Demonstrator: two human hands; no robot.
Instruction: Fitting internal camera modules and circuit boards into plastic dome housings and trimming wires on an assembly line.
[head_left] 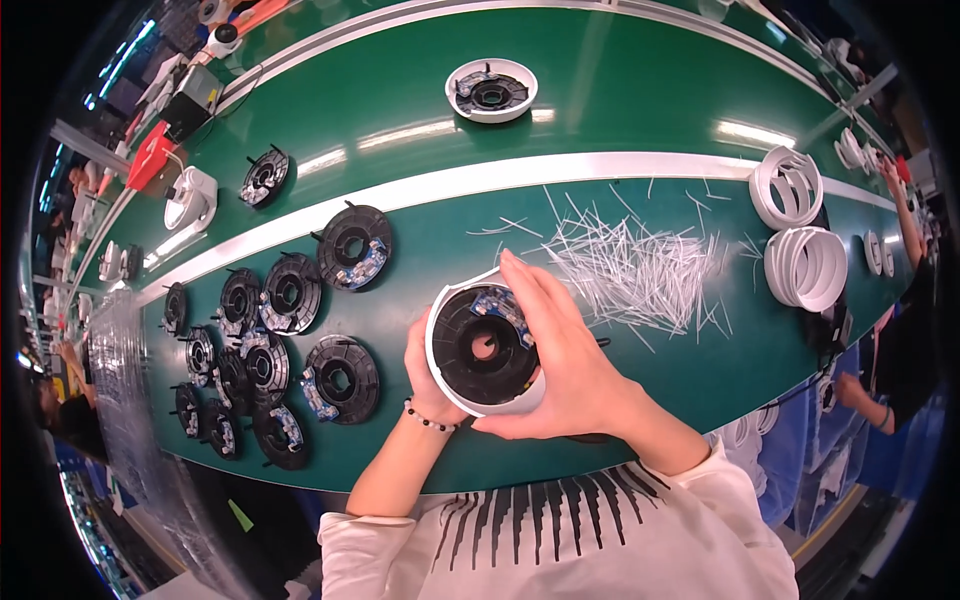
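Between my two hands is a white round housing (522,402), raised above the green table near its front edge. A black ring-shaped disc (462,368) sits inside its rim, with a small blue circuit board (492,303) at the disc's upper right. My left hand (421,372) is wrapped round the housing's left side, its fingers mostly hidden behind. From the right, my right hand (580,372) grips the wall, fingers reaching up over the rim and thumb below. Skin shows through the disc's centre hole.
Several black discs with circuit boards (342,378) lie at the left. Thin white strips (645,270) are heaped right of centre. White rings (806,268) stand at the right, near another person's arm (868,402). Beyond a white divider (560,166) sits a white housing (528,97) holding a disc.
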